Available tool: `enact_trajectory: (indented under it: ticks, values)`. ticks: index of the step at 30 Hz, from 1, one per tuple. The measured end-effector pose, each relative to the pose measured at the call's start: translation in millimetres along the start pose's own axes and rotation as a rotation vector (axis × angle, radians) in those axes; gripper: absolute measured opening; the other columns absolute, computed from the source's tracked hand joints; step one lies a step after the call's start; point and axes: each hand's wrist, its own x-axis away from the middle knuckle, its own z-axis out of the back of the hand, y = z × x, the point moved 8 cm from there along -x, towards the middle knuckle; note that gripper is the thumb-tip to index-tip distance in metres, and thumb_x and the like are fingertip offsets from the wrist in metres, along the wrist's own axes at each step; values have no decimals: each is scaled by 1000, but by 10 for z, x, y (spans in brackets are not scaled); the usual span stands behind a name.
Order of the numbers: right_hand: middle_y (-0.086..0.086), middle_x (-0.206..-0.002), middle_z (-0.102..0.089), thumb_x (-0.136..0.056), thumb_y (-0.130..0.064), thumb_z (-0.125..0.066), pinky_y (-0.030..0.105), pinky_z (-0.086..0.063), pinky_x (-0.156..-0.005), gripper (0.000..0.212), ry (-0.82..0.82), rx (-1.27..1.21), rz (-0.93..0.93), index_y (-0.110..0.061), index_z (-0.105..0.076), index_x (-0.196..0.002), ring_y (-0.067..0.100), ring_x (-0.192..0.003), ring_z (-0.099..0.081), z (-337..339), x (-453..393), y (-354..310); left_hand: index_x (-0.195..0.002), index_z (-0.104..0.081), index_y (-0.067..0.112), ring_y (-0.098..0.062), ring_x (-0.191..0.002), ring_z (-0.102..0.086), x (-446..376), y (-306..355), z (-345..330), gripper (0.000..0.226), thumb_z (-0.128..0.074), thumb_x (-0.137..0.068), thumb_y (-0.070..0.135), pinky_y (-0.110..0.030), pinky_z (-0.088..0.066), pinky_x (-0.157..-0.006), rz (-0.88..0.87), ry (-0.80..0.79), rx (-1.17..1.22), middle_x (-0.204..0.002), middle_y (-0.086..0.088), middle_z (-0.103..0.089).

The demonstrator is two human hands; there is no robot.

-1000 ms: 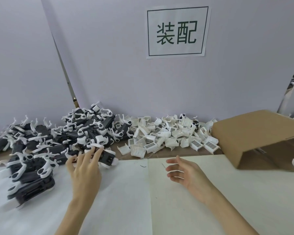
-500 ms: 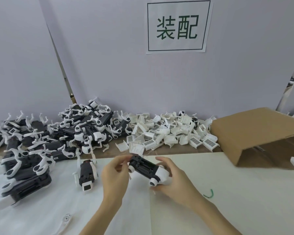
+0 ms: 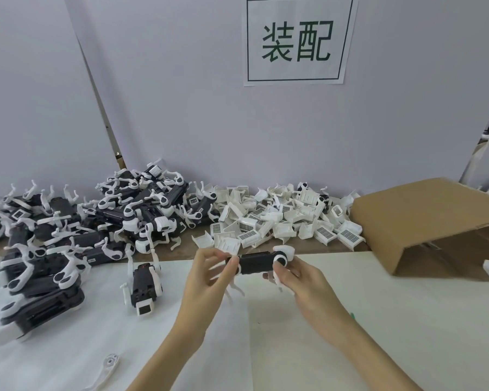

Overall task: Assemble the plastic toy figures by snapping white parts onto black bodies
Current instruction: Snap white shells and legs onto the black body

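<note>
Holding black body (image 3: 257, 263) in both hands; wall sign (image 3: 297, 40) apparently reads 装配.

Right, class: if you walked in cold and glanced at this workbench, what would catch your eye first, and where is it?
First, the framed sign with two large dark characters, high on the wall. Next, the two heaps at the back of the table: black-and-white figures on the left, loose white parts in the middle, beside a cardboard box on the right. In front, the left hand and right hand hold one black body between them.
</note>
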Motion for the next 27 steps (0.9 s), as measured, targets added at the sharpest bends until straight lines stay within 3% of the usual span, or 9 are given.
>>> enact_trajectory:
  ticks: [5,10,14,16,18,20,23,25,27]
  values:
    - [3,-98,-73,-78,-67,-76,38,-50,-97,51,72,-40,-20,-19,-77,-95,23,-105,-74,61,-16,-17,-116,-61,36,-19,-102,-76,52,-51,-146,45,-76,-80,58,-31,-47,-88,31,-98,31,-101,-4,-80]
    - [-6,-107,-74,-92,-58,-65,36,-45,-104,42,10,42,9,-25,-73,-116,14,-112,-68,79,32,-71,-117,-68,41,-10,-99,-73,23,1,-114,41,-83,-81,54,-15,-49,-79,11,-121,-41,-103,1,-79]
    - [-8,-127,-70,-92,-61,-67,27,-49,-105,44,-62,55,-8,-36,-68,-128,9,-127,-61,9,35,-100,-133,-62,33,-8,-125,-65,-1,156,-44,53,-83,-84,32,-17,-48,-106,-233,-96,-123,-127,12,-71]
    - [5,-113,-72,-82,-68,-75,35,-58,-91,55,2,-136,-163,-25,-73,-118,28,-115,-70,44,40,-35,-145,-52,31,-7,-139,-55,17,215,-55,65,-82,-87,26,-18,-40,-116,-362,-158,-222,-140,17,-63]
    - [16,-97,-70,-84,-71,-66,38,-61,-71,67,3,-282,-336,-15,-74,-119,40,-89,-73,45,74,47,-153,-44,37,-4,-147,-46,56,248,-115,74,-80,-89,32,-19,-34,-119,-468,-259,-388,-152,20,-54]
    - [17,-92,-70,-87,-71,-61,36,-60,-62,70,-14,-347,-429,-11,-74,-121,33,-75,-70,63,105,115,-158,-37,42,-1,-151,-38,137,287,-239,76,-74,-93,38,-21,-28,-122,-627,-345,-622,-160,24,-45]
    - [18,-99,-73,-84,-53,-77,35,-61,-66,54,35,-441,-483,-4,-76,-108,28,-78,-70,109,119,200,-163,-34,28,-11,-159,-28,279,328,-442,73,-70,-100,24,-33,-19,-130,-901,-378,-828,-169,17,-33]
    - [15,-99,-73,-81,-49,-80,34,-60,-70,51,83,-388,-418,-5,-76,-107,25,-82,-70,170,80,177,-165,-28,27,-13,-162,-19,270,308,-459,83,-75,-97,24,-33,-19,-130,-855,-321,-791,-173,14,-23]
    - [14,-104,-74,-77,-50,-81,38,-59,-80,60,148,-304,-294,-5,-72,-117,23,-91,-72,232,19,90,-166,-16,36,-3,-160,-17,188,218,-365,104,-82,-87,46,-21,-26,-126,-567,-246,-620,-174,17,-13]
